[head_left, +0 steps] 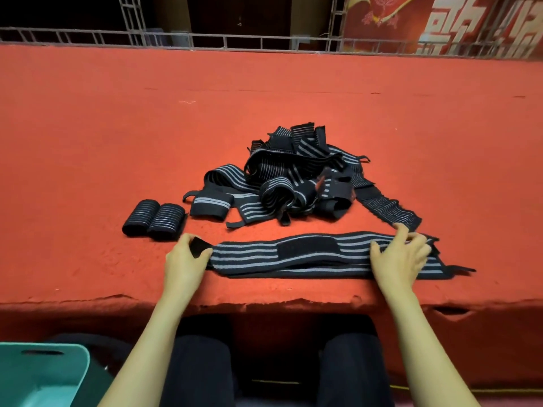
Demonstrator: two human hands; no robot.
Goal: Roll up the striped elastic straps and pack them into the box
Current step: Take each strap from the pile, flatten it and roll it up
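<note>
A black strap with grey stripes (293, 257) lies stretched flat across the near part of the red table. My left hand (183, 259) pinches its black left end. My right hand (401, 255) rests on its right part with fingers spread and slightly bent. Behind it sits a tangled pile of unrolled striped straps (293, 177). Two rolled straps (154, 220) stand side by side to the left of the pile. A teal box (41, 374) is at the bottom left, below table level, and looks empty where visible.
The red felt table (264, 98) stretches far back to a metal railing (235, 42). Its front edge (264, 304) is ragged. My dark-trousered knees (276, 362) are under the edge. A red banner with white characters (455, 24) hangs at the back right.
</note>
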